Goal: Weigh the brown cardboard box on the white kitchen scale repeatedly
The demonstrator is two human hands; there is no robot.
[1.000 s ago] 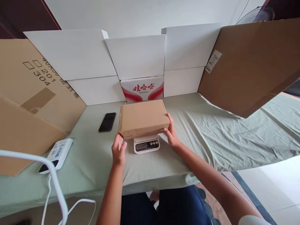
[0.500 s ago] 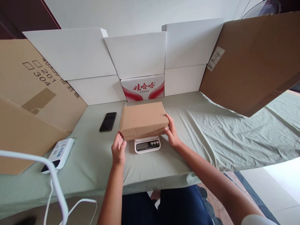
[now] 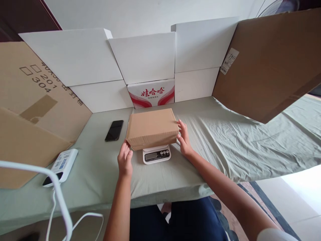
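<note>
A closed brown cardboard box (image 3: 151, 124) rests on a small white kitchen scale (image 3: 156, 155). Its bulk hides the scale's platform, while the display and buttons stick out in front. My left hand (image 3: 124, 159) is at the box's front left corner, fingertips against or just beside the cardboard and thumb held apart. At the right side, my right hand (image 3: 184, 139) has its fingers spread, very close to the box's edge; whether a fingertip still touches is hard to tell.
A black phone (image 3: 114, 130) lies left of the box. Nearer the left is a white device (image 3: 61, 167) with cables, behind a white curved tube (image 3: 59, 190). White cartons (image 3: 147, 58) line the back; large brown cartons (image 3: 265, 63) flank both sides of the green cloth (image 3: 175, 177).
My right hand has loosened slightly from the box's right side, its fingers spreading. The box stays on the scale, and the whole view has shifted a little.
</note>
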